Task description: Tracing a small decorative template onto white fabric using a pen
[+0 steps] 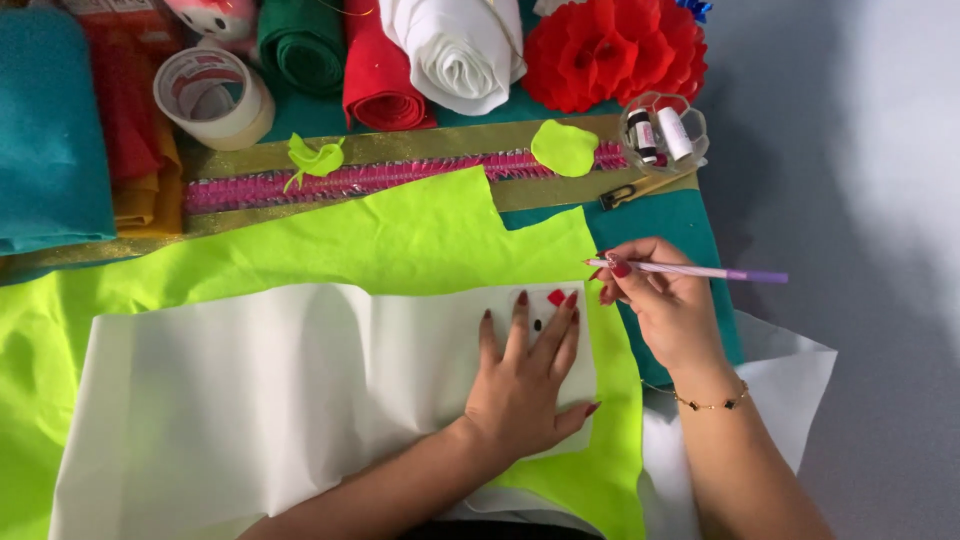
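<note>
My left hand [522,380] lies flat, fingers spread, pressing on a white felt sheet [250,400] that rests over a lime green felt sheet [400,235]. Small red and dark marks show on the white sheet just beyond my fingertips. My right hand [665,300] holds a thin pink and purple pen [700,271] level, its tip pointing left above the green sheet's right edge. A gold bracelet sits on my right wrist.
At the back stand a tape roll [213,95], rolled green [300,45], red [378,70] and white [455,50] felt, a red fabric flower [615,50] and a clear dish of thread spools [662,133]. A teal cloth [45,130] lies left. A pink and gold trim strip [400,172] crosses the table.
</note>
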